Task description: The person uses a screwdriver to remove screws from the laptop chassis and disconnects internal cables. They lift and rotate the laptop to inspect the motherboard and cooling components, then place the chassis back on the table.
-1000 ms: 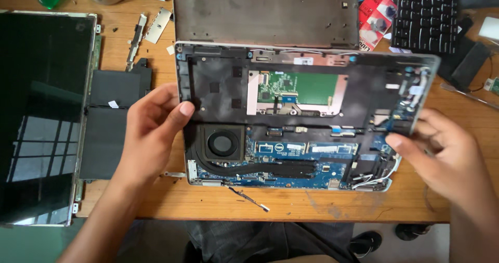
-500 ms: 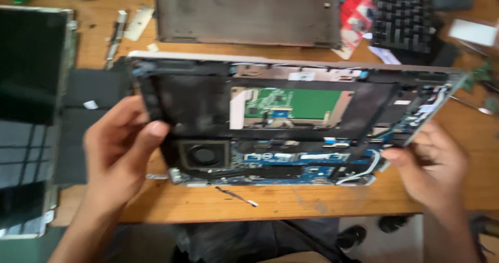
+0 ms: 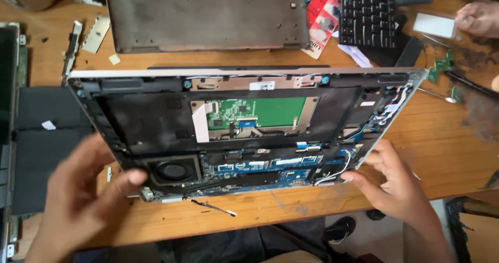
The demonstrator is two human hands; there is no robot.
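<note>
Two hands gripped the opened laptop base (image 3: 244,133) at its near corners.
Left hand (image 3: 86,195) clamped the fan corner, right hand (image 3: 397,182) the opposite edge; chassis tilted above the wooden table (image 3: 291,206).

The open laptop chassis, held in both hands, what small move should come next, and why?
Probably lower the laptop chassis flat onto the wooden table. It sits tilted, far edge raised, with the left hand and right hand pinching only its near corners, leaving the exposed fan and blue board unsteady.
</note>
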